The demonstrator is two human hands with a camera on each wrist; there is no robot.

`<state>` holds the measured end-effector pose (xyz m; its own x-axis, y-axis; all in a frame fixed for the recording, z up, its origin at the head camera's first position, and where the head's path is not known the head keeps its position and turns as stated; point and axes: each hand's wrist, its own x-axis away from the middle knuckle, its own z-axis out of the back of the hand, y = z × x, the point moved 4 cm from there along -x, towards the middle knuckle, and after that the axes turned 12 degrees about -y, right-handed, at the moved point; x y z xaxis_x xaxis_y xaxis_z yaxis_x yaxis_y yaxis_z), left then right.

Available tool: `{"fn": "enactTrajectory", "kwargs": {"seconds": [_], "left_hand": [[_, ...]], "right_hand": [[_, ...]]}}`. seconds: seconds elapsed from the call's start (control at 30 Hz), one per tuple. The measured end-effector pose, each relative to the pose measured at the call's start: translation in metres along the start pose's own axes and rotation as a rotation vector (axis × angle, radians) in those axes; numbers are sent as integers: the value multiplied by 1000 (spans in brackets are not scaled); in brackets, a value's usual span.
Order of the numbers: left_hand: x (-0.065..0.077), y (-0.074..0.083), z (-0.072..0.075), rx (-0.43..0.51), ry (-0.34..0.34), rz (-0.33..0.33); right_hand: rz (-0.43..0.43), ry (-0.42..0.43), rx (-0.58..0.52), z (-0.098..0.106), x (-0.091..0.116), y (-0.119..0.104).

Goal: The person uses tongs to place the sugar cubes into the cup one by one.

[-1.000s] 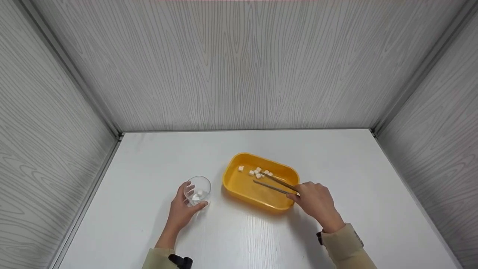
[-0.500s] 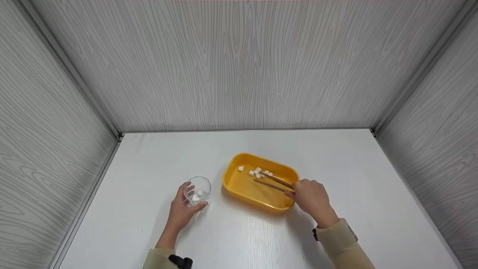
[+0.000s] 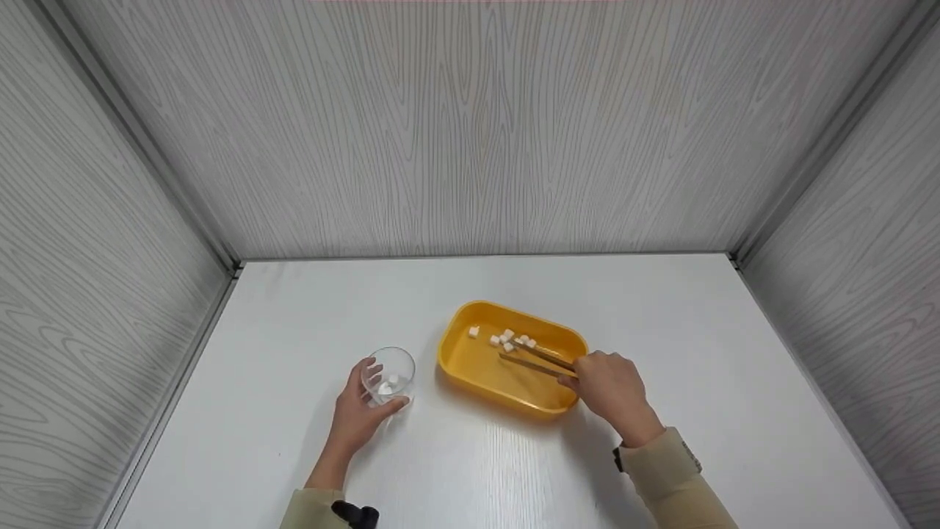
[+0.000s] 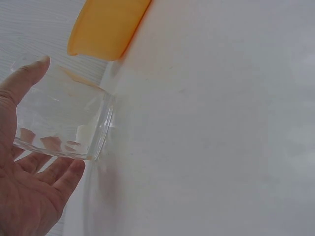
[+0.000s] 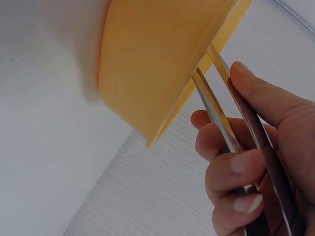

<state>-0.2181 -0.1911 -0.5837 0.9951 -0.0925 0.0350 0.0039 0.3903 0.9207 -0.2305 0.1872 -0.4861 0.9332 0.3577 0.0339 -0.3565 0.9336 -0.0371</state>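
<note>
My left hand [image 3: 355, 420] holds a clear glass cup [image 4: 61, 110] on the table, thumb on one side and fingers round the other. A few small white cubes [image 3: 393, 380] lie at the bottom of the cup. To its right is a yellow tray [image 3: 474, 371] with several white cubes [image 3: 507, 335] grouped near its far side and one cube [image 3: 474, 331] apart at the left. My right hand [image 3: 611, 388] grips a pair of metal tongs [image 5: 253, 123] over the tray's right end. The tongs' arms are spread, one tip at the cube group and the other below it.
The white table [image 3: 470, 477] is bounded by a grey wood-grain panel [image 3: 470, 147] behind and similar panels [image 3: 88, 257] at both sides. The tray's raised rim stands between the cup and my right hand.
My right hand has shifted slightly left and up with the tongs, mostly in the first half second. The tongs' tips stay about the cubes. My left hand and the cup have stayed still.
</note>
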Motion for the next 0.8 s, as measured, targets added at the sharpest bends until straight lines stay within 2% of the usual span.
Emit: {"fn": "enactTrajectory", "kwargs": {"seconds": [0.37, 0.8], "left_hand": [[-2, -1, 0, -2, -18, -3], [0, 0, 0, -5, -9, 25]], "right_hand": [[20, 37, 37, 2, -2, -1], [-1, -29, 46, 1, -5, -3]]}}
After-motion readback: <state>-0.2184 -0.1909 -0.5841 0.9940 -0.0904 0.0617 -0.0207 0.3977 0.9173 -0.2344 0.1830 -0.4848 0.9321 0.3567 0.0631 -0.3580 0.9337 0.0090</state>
